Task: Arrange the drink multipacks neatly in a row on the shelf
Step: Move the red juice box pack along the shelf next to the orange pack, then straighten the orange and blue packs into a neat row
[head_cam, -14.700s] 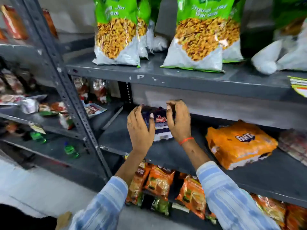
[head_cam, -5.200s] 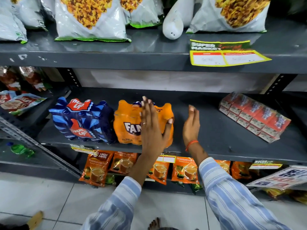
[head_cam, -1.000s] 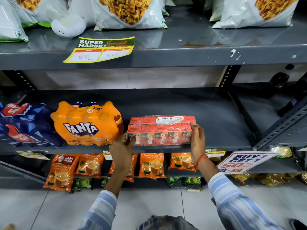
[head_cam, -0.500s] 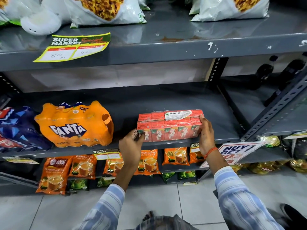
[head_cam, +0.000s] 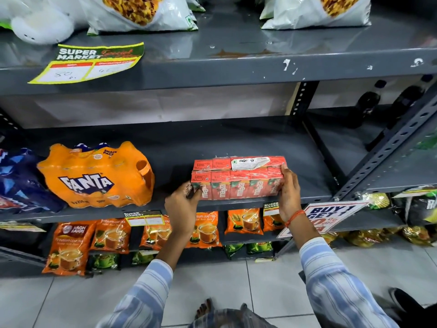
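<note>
A red Maaza carton multipack [head_cam: 236, 179] stands at the front edge of the grey middle shelf [head_cam: 236, 138]. My left hand [head_cam: 183, 204] grips its left end and my right hand [head_cam: 288, 192] grips its right end. To the left, with a gap between, sits an orange Fanta bottle multipack [head_cam: 94, 176]. A blue Thums Up multipack [head_cam: 19, 183] lies at the far left, touching the Fanta pack and cut off by the frame edge.
Snack bags [head_cam: 139, 13] and a yellow price label [head_cam: 87, 62] sit on the shelf above. Orange tea packets [head_cam: 71, 247] hang below the middle shelf. A slanted metal upright [head_cam: 387, 143] and a "Buy 1 Get 1" sign [head_cam: 331, 214] are at the right. Bare shelf lies behind the Maaza pack.
The Maaza pack now sits a gap apart from the Fanta pack, where a second ago they were nearly touching. Both hands keep their hold on its ends.
</note>
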Demonstrator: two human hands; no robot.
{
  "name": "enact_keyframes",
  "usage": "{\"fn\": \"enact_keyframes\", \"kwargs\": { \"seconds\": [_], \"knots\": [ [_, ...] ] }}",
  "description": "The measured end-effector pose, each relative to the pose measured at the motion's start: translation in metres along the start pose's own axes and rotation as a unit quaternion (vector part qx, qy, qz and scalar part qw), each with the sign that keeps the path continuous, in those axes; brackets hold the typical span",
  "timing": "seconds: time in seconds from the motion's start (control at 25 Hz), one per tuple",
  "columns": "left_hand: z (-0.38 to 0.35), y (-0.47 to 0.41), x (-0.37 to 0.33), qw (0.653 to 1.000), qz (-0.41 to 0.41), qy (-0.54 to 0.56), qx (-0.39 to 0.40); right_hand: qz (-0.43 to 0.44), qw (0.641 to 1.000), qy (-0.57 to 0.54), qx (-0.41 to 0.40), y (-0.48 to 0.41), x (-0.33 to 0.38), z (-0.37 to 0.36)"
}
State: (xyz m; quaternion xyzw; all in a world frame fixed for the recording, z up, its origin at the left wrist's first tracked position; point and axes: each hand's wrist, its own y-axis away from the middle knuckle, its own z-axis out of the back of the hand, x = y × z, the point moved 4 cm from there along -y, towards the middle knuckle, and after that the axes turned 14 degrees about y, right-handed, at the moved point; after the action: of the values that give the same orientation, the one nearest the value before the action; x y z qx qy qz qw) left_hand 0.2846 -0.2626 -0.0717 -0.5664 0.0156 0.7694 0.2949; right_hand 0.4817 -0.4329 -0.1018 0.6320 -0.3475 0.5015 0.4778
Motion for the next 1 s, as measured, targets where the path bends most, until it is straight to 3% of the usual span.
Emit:
{"fn": "enact_keyframes", "kwargs": {
  "seconds": [0.12, 0.24, 0.32, 0.48, 0.64, 0.72, 0.88, 1.0],
  "knots": [
    [0.000, 0.001, -0.004, 1.000, -0.001, 0.001, 0.007, 0.018, 0.993, 0.082, -0.084, 0.000, 0.001, -0.002],
    [0.004, -0.001, -0.004, 1.000, -0.004, 0.022, 0.007, 0.198, 0.918, 0.280, -0.200, 0.021, 0.027, -0.020],
    [0.015, -0.004, -0.001, 0.999, -0.005, 0.034, -0.021, 0.280, 0.886, 0.321, -0.182, 0.040, 0.039, -0.052],
    [0.047, -0.018, -0.012, 0.994, -0.066, 0.064, -0.053, 0.324, 0.896, 0.284, -0.106, 0.079, 0.043, -0.124],
    [0.105, -0.044, 0.000, 0.987, -0.107, 0.094, -0.078, 0.423, 0.843, 0.330, -0.034, 0.121, 0.027, -0.214],
    [0.140, -0.057, 0.019, 0.987, -0.111, 0.075, -0.092, 0.419, 0.846, 0.330, -0.010, 0.133, 0.017, -0.252],
    [0.211, -0.087, 0.070, 0.990, -0.078, 0.000, -0.117, 0.347, 0.891, 0.293, 0.028, 0.148, -0.004, -0.315],
    [0.233, -0.094, 0.099, 0.995, -0.017, 0.022, -0.092, 0.332, 0.900, 0.282, 0.015, 0.148, -0.016, -0.327]
  ]
}}
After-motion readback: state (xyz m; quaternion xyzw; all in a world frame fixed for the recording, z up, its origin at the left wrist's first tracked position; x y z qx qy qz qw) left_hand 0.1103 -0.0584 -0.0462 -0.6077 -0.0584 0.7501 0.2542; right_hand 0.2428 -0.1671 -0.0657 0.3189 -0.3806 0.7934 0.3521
